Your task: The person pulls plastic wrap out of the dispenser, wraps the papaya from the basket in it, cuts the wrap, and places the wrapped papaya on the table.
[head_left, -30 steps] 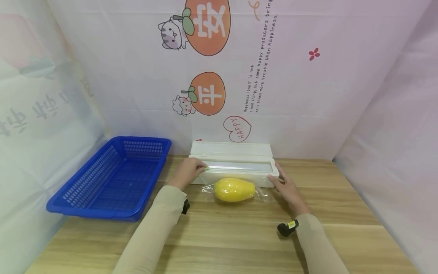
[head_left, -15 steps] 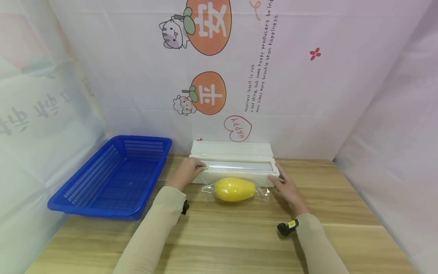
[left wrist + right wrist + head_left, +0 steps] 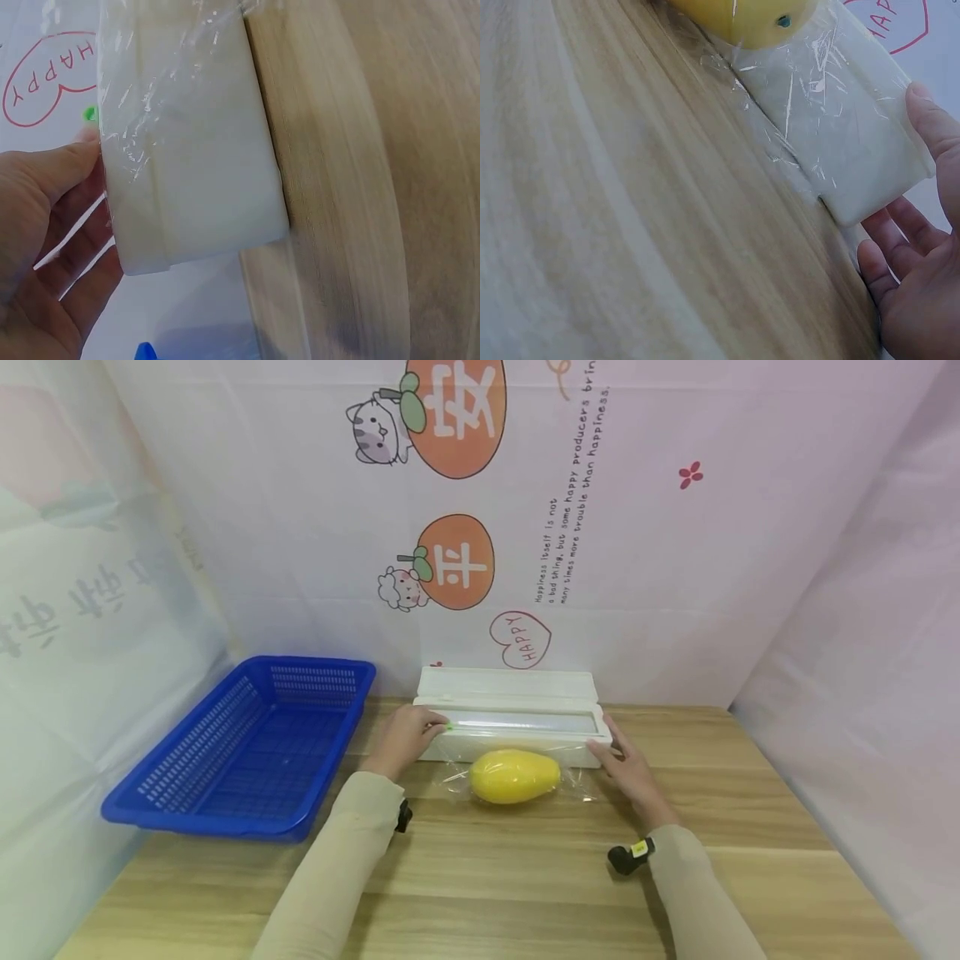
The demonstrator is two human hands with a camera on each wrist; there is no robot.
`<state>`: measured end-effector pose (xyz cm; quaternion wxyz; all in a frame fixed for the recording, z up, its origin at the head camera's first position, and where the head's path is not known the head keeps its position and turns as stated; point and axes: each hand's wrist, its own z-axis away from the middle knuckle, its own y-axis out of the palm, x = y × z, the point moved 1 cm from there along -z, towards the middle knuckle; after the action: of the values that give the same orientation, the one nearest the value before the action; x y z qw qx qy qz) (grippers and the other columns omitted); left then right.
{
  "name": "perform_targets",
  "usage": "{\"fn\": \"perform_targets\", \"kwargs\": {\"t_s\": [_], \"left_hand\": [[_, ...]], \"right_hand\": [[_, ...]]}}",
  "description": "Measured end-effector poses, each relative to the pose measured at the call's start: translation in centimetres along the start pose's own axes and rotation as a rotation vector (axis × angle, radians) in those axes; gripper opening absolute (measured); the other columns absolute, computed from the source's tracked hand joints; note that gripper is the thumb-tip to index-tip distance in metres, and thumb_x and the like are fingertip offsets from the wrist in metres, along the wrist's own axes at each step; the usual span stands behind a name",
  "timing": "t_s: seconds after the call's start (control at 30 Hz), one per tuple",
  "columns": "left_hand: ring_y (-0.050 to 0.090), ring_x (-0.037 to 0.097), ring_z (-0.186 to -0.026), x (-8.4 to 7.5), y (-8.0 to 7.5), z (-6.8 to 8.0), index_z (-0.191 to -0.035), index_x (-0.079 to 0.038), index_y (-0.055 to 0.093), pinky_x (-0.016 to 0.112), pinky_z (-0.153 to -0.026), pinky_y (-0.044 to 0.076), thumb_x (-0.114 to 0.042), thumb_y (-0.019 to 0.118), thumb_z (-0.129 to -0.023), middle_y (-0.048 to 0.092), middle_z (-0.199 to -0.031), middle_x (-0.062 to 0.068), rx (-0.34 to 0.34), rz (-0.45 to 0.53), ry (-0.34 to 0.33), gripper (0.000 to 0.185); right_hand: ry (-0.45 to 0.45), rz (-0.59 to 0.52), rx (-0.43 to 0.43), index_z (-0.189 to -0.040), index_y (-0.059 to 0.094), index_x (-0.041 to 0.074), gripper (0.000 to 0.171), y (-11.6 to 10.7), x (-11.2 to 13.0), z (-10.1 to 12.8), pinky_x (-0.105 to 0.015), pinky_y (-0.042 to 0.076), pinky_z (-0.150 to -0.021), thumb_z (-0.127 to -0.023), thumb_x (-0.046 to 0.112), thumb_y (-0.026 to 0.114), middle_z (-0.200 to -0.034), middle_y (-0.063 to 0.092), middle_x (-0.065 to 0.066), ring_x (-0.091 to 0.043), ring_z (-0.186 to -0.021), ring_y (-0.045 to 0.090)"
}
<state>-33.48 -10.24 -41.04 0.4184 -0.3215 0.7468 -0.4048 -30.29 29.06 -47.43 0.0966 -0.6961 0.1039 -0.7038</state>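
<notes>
A white cling-film dispenser box [image 3: 510,718] lies open at the back of the wooden table [image 3: 487,877]. A yellow mango [image 3: 514,775] rests in front of it under clear film [image 3: 579,783] pulled from the box. My left hand [image 3: 407,737] grips the box's left end [image 3: 187,150], its thumb [image 3: 60,169] lying by a small green slider [image 3: 90,114]. My right hand [image 3: 626,768] rests against the box's right end [image 3: 855,150] with thumb and relaxed fingers [image 3: 900,240] beside it. The mango [image 3: 742,19] and wrinkled film [image 3: 817,75] show in the right wrist view.
A blue plastic basket [image 3: 225,822] stands at the left of the table, holding nothing. Printed curtain walls close in the back and both sides. Bare wood [image 3: 630,225] stretches toward the near edge.
</notes>
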Motion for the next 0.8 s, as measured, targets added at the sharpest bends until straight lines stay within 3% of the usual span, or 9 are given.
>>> {"fn": "perform_targets", "kwargs": {"t_s": [0.2,0.57,0.8], "left_hand": [[0.065,0.024,-0.11,0.3,-0.2,0.1,-0.112,-0.015,0.078,0.042,-0.098,0.05,-0.024,0.069,-0.097,0.073,-0.114,0.002,0.015,0.039,-0.005,0.02],[0.063,0.023,-0.088,0.9,-0.3,0.8,-0.107,-0.008,0.078,0.04,-0.082,0.052,-0.015,0.072,-0.094,0.071,-0.097,0.007,-0.049,0.075,0.034,0.016],[0.062,0.027,-0.095,1.2,0.1,0.8,-0.106,-0.011,0.079,0.043,-0.089,0.05,-0.019,0.071,-0.095,0.071,-0.1,0.008,-0.078,0.046,0.024,0.016]], "right_hand": [[-0.009,-0.005,0.004,-0.161,0.014,0.036,0.08,0.0,0.0,-0.1,-0.047,0.043,-0.105,-0.098,0.045,0.062,-0.155,0.032,-0.025,-0.041,-0.136,0.04],[-0.02,0.028,0.003,-0.161,0.013,0.038,0.082,0.2,-0.2,0.0,-0.049,0.043,-0.105,-0.096,0.052,0.061,-0.157,0.031,-0.023,-0.043,-0.137,0.039],[-0.019,0.035,-0.011,-0.16,0.013,0.039,0.084,0.2,-0.1,0.1,-0.053,0.041,-0.106,-0.094,0.055,0.063,-0.156,0.032,-0.023,-0.043,-0.137,0.04]]}}
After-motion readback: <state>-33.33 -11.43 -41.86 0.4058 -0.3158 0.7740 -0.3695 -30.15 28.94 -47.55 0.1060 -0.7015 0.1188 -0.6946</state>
